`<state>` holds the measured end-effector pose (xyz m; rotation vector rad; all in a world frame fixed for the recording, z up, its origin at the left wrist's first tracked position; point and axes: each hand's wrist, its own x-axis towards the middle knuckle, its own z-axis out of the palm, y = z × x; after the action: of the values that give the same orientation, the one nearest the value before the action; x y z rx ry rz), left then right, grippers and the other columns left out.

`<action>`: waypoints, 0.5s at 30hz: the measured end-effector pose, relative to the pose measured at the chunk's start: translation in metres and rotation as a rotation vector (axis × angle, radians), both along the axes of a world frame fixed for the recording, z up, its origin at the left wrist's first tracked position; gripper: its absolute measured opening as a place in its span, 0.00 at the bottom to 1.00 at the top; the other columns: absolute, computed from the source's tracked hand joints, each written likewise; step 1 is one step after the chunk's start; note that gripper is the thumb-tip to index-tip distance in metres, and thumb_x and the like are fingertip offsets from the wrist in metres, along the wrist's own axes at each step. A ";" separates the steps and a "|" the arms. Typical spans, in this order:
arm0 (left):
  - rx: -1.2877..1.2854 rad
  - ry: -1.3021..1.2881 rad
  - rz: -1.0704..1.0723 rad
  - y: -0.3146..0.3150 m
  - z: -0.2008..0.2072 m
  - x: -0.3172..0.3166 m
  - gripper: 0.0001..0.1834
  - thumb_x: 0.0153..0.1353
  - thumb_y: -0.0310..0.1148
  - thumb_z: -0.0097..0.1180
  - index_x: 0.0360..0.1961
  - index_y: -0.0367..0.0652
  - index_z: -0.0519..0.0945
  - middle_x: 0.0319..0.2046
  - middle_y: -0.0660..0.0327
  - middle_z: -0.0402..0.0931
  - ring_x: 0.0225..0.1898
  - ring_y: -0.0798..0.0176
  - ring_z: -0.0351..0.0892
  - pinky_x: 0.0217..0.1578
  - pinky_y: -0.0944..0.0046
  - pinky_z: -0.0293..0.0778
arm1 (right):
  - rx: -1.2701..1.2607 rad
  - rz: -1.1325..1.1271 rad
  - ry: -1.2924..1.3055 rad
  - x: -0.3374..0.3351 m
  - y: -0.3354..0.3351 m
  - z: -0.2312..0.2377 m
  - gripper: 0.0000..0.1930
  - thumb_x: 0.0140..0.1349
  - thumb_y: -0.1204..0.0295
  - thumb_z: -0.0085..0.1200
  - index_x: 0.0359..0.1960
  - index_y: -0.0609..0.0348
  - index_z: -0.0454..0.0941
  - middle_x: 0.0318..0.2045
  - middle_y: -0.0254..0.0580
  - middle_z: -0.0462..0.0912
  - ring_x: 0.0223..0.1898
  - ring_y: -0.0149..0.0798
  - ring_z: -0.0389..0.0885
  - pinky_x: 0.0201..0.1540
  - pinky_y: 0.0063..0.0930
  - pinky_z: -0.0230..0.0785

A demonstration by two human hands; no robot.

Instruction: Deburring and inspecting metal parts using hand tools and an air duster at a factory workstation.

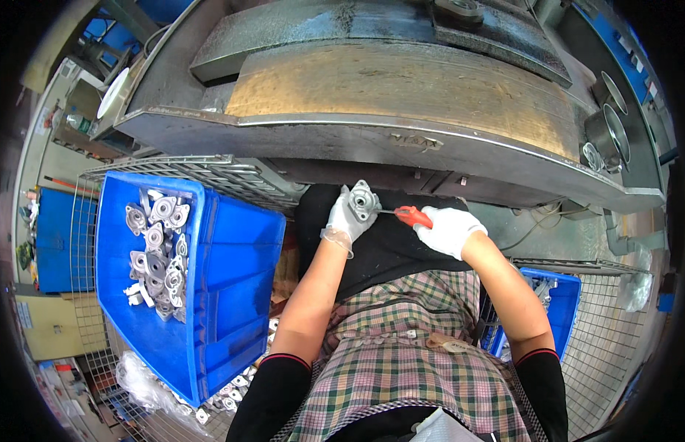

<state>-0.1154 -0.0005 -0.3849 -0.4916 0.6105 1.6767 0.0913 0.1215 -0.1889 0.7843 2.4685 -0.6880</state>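
My left hand (pixel 347 218), in a white glove, grips a grey cast metal part (pixel 364 200) with a round opening and an eared flange. In my right hand (pixel 450 231), also gloved in white, is a red-handled tool (pixel 413 215) with a thin metal shaft. The shaft points left and its tip reaches the edge of the casting; its exact end is too small to make out. Both hands are above my lap, below the front edge of the bench.
Left of me a blue bin (pixel 239 250) holds several similar castings (pixel 154 237), inside a wire cage (pixel 81 258). More castings lie beneath it beside a plastic bag (pixel 147 383). A smaller blue bin (pixel 567 302) stands at right. The metal-edged bench (pixel 320 131) carries a wooden board (pixel 401 81) and metal cups (pixel 609 136).
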 end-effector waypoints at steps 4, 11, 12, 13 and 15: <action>0.016 -0.001 -0.021 -0.001 0.000 -0.001 0.30 0.74 0.61 0.36 0.56 0.49 0.77 0.48 0.51 0.82 0.49 0.45 0.80 0.48 0.44 0.78 | -0.001 0.001 -0.006 0.001 0.001 -0.003 0.23 0.68 0.51 0.44 0.50 0.58 0.74 0.43 0.55 0.85 0.46 0.60 0.83 0.52 0.49 0.73; -0.009 0.013 -0.009 -0.002 -0.003 -0.001 0.29 0.74 0.61 0.36 0.54 0.52 0.79 0.47 0.54 0.82 0.49 0.47 0.81 0.48 0.45 0.77 | -0.008 0.011 0.015 -0.003 -0.004 0.002 0.23 0.68 0.51 0.44 0.49 0.58 0.74 0.42 0.56 0.85 0.45 0.60 0.83 0.51 0.49 0.74; 0.013 0.005 -0.005 -0.002 -0.003 0.000 0.29 0.74 0.61 0.36 0.54 0.52 0.79 0.47 0.55 0.82 0.50 0.48 0.81 0.48 0.45 0.77 | -0.012 0.011 0.029 -0.005 -0.005 0.003 0.23 0.68 0.50 0.44 0.49 0.58 0.74 0.42 0.56 0.85 0.45 0.60 0.83 0.51 0.49 0.74; 0.005 0.003 0.000 -0.002 -0.003 0.000 0.28 0.74 0.61 0.36 0.54 0.52 0.80 0.47 0.56 0.82 0.50 0.48 0.81 0.48 0.46 0.77 | -0.014 0.014 0.037 -0.007 -0.006 0.002 0.23 0.68 0.50 0.44 0.49 0.58 0.74 0.42 0.56 0.85 0.45 0.60 0.83 0.51 0.49 0.74; 0.018 -0.007 -0.004 -0.002 -0.003 0.000 0.28 0.74 0.60 0.37 0.54 0.53 0.80 0.48 0.57 0.82 0.50 0.50 0.81 0.48 0.46 0.76 | -0.012 0.023 0.047 -0.011 -0.008 0.002 0.23 0.68 0.50 0.44 0.48 0.58 0.74 0.41 0.56 0.85 0.45 0.60 0.83 0.51 0.49 0.74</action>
<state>-0.1154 -0.0024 -0.3879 -0.4830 0.5902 1.6746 0.0805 0.1138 -0.1873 0.7421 2.5092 -0.7206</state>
